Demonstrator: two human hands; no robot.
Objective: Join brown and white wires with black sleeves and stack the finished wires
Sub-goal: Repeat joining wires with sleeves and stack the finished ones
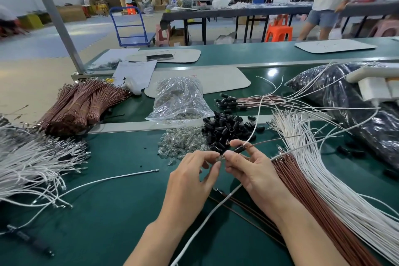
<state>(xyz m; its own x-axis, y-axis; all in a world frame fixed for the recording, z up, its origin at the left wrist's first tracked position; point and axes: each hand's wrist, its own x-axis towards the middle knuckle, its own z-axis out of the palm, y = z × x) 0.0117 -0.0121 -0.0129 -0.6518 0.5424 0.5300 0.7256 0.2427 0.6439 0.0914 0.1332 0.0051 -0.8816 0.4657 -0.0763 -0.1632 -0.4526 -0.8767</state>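
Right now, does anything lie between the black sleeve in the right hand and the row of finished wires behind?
The heap of black plastic sleeves and a grey metal rail lie between the held black sleeve, in the right hand, and the finished brown-and-white wires.

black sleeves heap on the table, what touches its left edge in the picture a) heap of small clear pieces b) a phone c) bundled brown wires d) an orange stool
a: the heap of small clear pieces lies against the left edge of the black sleeves heap.
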